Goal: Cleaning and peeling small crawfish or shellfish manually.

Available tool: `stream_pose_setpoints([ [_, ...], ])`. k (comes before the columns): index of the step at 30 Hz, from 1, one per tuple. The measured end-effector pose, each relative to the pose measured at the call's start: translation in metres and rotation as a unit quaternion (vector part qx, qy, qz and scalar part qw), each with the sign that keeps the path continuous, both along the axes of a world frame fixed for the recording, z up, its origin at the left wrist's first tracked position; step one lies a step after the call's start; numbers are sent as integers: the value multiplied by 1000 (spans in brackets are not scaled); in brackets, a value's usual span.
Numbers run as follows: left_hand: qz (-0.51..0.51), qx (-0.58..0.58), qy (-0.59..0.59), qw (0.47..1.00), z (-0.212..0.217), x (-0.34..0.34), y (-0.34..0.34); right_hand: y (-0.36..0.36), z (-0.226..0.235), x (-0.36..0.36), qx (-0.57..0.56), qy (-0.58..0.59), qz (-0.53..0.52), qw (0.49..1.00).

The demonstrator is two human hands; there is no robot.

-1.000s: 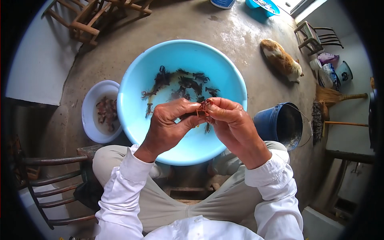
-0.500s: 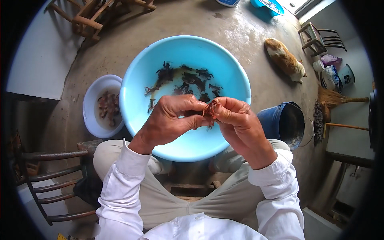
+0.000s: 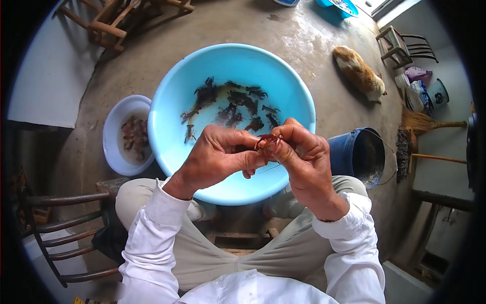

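Observation:
Between my two hands, above the near part of a large light-blue basin (image 3: 283,66), is a reddish-brown crayfish (image 3: 267,145). My left hand (image 3: 218,156) pinches one end of it between thumb and fingers. From the other side my right hand (image 3: 304,157) grips it, thumb and forefinger closed on it. Much of its body is hidden by my fingers. Several dark crayfish (image 3: 243,101) lie in shallow murky water in the basin. A smaller white basin (image 3: 112,131) to the left holds a heap of reddish-brown pieces (image 3: 135,137) in cloudy water.
On the right stands a dark blue bucket (image 3: 344,154) with a wire handle. A brown-and-white animal (image 3: 358,73) lies on the floor beyond it. A broom (image 3: 420,121) and mop (image 3: 403,152) lean at the right wall. Wooden chairs (image 3: 66,234) stand around.
Both hands still hold the crayfish. My right hand has turned slightly and the crayfish sits differently between the fingertips. The whole view has shifted a little.

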State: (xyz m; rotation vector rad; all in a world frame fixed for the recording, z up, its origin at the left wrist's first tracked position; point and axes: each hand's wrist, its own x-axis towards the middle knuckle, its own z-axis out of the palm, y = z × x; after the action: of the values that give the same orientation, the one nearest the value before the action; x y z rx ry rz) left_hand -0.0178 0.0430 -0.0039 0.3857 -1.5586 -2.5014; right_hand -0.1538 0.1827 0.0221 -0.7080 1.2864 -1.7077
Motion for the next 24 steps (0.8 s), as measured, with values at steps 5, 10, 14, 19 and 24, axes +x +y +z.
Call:
stream_pose_setpoints([
  [5,2,36,-11,999,1,-1,2,3,0,-1,28,308,-42,950],
  [10,36,16,-41,998,-13,-3,2,7,31,-2,-68,199,-51,976],
  [14,45,-51,-15,998,-17,-2,5,25,47,-44,-55,403,-151,901],
  [19,57,-114,31,991,-11,1,10,116,30,-125,102,638,-344,681],
  [24,51,-152,80,984,-8,-3,19,274,-68,-218,541,597,-187,563],
])
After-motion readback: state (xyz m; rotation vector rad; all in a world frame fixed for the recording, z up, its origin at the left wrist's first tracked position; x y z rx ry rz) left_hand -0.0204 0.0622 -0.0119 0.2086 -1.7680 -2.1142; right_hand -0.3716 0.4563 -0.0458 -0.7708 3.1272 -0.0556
